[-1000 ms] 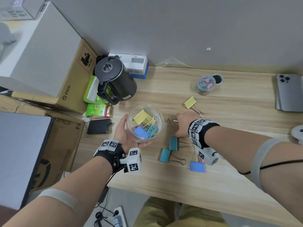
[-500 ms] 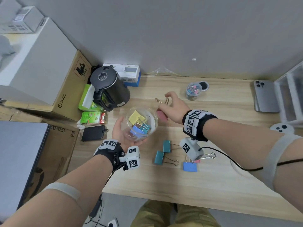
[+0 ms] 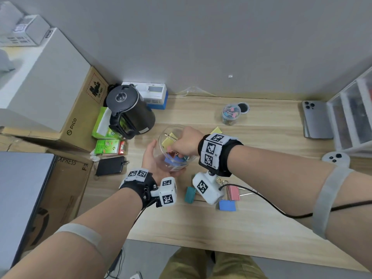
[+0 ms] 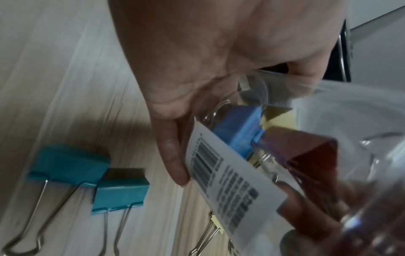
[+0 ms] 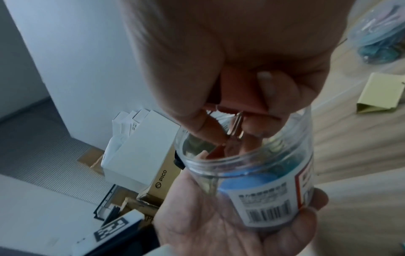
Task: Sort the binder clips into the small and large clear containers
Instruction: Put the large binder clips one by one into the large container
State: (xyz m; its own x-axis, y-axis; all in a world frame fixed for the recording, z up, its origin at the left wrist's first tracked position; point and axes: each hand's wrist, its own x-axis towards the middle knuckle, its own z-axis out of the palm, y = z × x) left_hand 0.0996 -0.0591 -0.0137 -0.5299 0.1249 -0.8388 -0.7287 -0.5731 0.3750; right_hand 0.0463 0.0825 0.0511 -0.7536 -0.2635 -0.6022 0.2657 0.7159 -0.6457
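My left hand (image 3: 161, 164) cups the large clear jar (image 3: 173, 158) a little above the table, tilted toward me. Blue (image 4: 236, 128) and yellow clips lie inside it. My right hand (image 3: 181, 146) is at the jar's mouth, thumb and fingers pinching a red-pink binder clip (image 5: 238, 97) whose wire handles dip into the jar (image 5: 263, 173). The small clear container (image 3: 230, 114) of tiny clips stands at the back. Loose on the table are two teal clips (image 4: 67, 164), a pink clip (image 3: 233, 193), a blue clip (image 3: 227, 205) and a yellow clip (image 3: 216, 130).
A black kettle (image 3: 128, 111), green boxes (image 3: 109, 147) and a black card holder (image 3: 109, 165) crowd the table's left side. Cardboard boxes (image 3: 80, 117) stand further left. A phone (image 3: 316, 119) and clear drawers (image 3: 354, 117) sit at the right. The small container's lid (image 3: 243, 107) lies beside it.
My right hand picked a pink clip up off the table, lifted it and brought it over to the mouth of the jar. The left hand kept holding the jar.
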